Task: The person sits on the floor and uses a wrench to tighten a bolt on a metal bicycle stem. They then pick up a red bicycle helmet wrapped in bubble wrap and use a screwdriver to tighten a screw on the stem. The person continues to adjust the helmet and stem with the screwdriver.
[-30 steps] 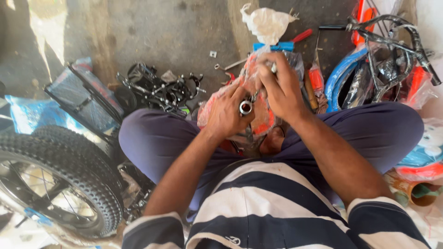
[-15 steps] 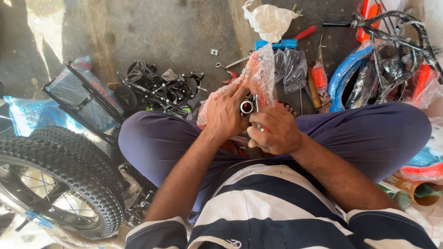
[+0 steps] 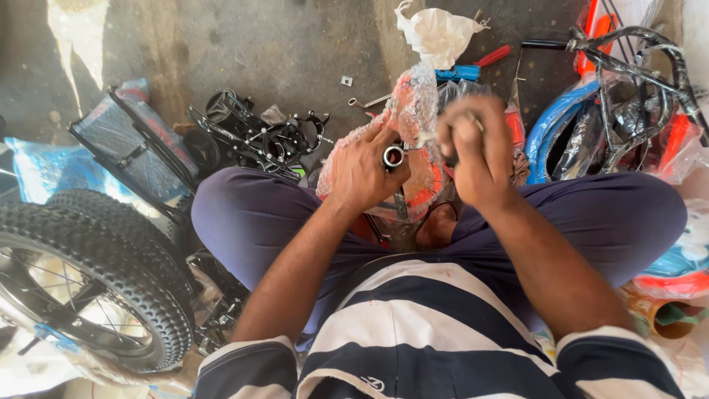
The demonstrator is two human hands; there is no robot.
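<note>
Sitting cross-legged on the concrete floor (image 3: 244, 52), the person is working over the lap with both hands raised. The left hand (image 3: 363, 168) is gripping an orange bicycle frame part wrapped in clear bubble film (image 3: 413, 103), fingers closed around it, thumb and forefinger pinched beside a short metal tube end (image 3: 393, 156) that is facing up toward the camera. That grip appears to be steadying the tube so its open end stays accessible. The right hand (image 3: 474, 151) is blurring with motion just right of the tube; its fingers are curled together in a fist, seemingly around a thin metal piece, though what it is cannot be made out. The wrapped part is resting between the knees, braced against the legs, which is likely keeping it from rolling.

On the near left, a knobby black tyre on a spoked wheel (image 3: 88, 273) is lying flat. Further back, a black wire basket (image 3: 136, 151) and a tangle of black brake parts (image 3: 269, 137) are lying on the floor. On the far side, a crumpled white bag (image 3: 437, 33) and a red-handled tool (image 3: 493, 55) are lying near a blue mudguard (image 3: 555, 125) and black handlebars (image 3: 628, 44) on the right.
</note>
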